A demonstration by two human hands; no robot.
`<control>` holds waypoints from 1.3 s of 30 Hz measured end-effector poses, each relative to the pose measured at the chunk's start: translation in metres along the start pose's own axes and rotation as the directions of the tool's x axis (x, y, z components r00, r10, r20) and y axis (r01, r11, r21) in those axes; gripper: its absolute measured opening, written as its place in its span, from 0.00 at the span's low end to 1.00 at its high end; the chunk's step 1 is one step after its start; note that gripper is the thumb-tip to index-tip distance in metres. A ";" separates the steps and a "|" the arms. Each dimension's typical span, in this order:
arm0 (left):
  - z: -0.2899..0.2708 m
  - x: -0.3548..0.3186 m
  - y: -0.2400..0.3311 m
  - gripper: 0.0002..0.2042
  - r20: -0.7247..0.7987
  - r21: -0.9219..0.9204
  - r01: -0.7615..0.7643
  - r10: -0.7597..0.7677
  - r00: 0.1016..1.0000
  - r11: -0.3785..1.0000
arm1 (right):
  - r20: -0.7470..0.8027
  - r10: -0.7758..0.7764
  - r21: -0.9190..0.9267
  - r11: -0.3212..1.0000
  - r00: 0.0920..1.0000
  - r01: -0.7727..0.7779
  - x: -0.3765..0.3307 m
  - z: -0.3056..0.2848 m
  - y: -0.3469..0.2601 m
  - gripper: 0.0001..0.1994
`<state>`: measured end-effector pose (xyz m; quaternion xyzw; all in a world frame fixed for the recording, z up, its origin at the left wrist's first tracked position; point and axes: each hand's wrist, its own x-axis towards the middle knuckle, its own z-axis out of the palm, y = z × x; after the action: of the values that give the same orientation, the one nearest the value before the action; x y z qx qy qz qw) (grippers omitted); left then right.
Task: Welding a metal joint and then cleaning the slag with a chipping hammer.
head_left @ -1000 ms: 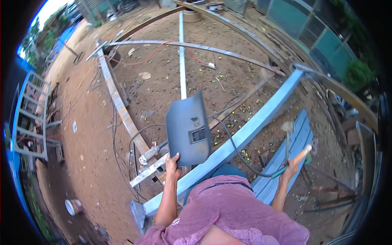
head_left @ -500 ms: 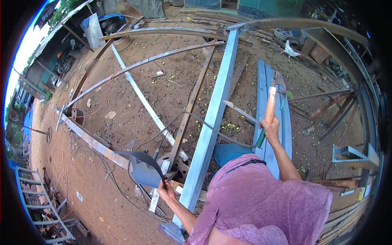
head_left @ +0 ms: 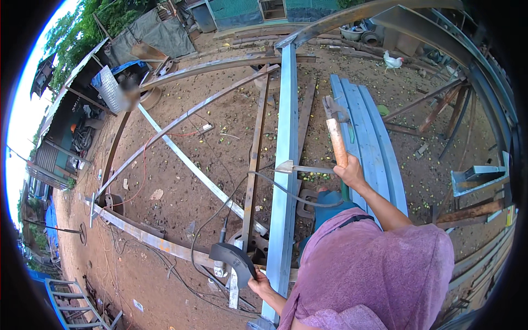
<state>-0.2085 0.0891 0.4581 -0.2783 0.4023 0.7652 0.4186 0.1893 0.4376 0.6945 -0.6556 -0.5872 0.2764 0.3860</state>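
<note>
In my left hand [head_left: 260,283] is a dark, curved welding shield [head_left: 234,261], gripped by its edge near the left side of the long silver-blue steel beam [head_left: 286,118]. My right hand [head_left: 350,170] is closed round the pale, worn wooden handle [head_left: 336,144] of a chipping hammer. Its long, narrow metal head [head_left: 311,169] points left, with the flat tip over the beam. Just below that hand shows a green grip [head_left: 345,191] near a black cable [head_left: 275,184]; I cannot tell whether the hand also holds it. An angle grinder [head_left: 221,253] appears beside the shield.
Several blue-grey steel channels [head_left: 360,129] lie to the right, with a rusty clamp [head_left: 336,110] by them. Welded steel bars [head_left: 181,124] form a frame on the left. Loose cables [head_left: 181,275] trail over the soil. A white chicken [head_left: 392,61] stands far right.
The shield has moved right and down and now shows more edge-on. My right hand has shifted left, bringing the hammer's tip over the beam. The view has turned somewhat.
</note>
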 end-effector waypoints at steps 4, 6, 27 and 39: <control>-0.008 0.005 -0.031 0.15 -0.153 0.003 0.016 -0.015 0.988 1.000 | 0.037 -0.015 -0.167 0.986 0.999 0.021 0.060 0.019 0.003 0.15; -0.020 0.019 -0.045 0.15 -0.196 -0.003 0.019 -0.020 0.980 1.000 | 0.064 -0.075 -0.266 0.960 0.995 0.089 0.095 0.020 0.019 0.15; 0.499 0.115 -0.372 0.13 -0.281 0.220 0.037 0.027 0.959 0.975 | 0.276 -0.118 -0.524 0.814 0.954 0.252 0.643 -0.119 0.125 0.21; 0.675 0.194 -0.474 0.13 -0.253 0.521 0.148 -0.014 0.967 0.840 | 0.257 -0.057 -0.627 0.750 0.965 0.211 0.747 -0.128 0.208 0.15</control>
<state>0.0447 0.8976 0.4808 -0.2574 0.6352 0.5644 0.4601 0.5268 1.1467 0.6601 -0.6693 -0.7314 0.0986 0.0860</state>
